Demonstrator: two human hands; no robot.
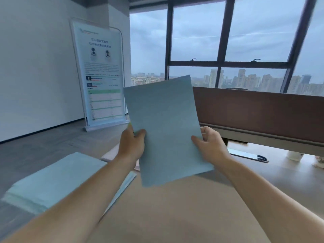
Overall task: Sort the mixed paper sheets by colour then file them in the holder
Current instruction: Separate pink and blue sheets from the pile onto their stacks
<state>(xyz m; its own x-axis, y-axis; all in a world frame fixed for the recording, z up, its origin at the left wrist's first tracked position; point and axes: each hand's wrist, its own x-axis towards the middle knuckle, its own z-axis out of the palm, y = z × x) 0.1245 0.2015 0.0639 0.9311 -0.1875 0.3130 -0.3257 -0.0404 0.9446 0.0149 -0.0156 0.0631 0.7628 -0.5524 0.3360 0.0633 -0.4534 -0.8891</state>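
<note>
Left hand (132,144), right hand (212,144) gripping perhaps one sheet (163,120), one stack (52,178)

A printed banner stand (103,81) rises far left by the white wall (35,67). Dark-framed windows (254,64) span the far side. A brown partition (254,109) backs the pale table (175,216) at right.
</note>
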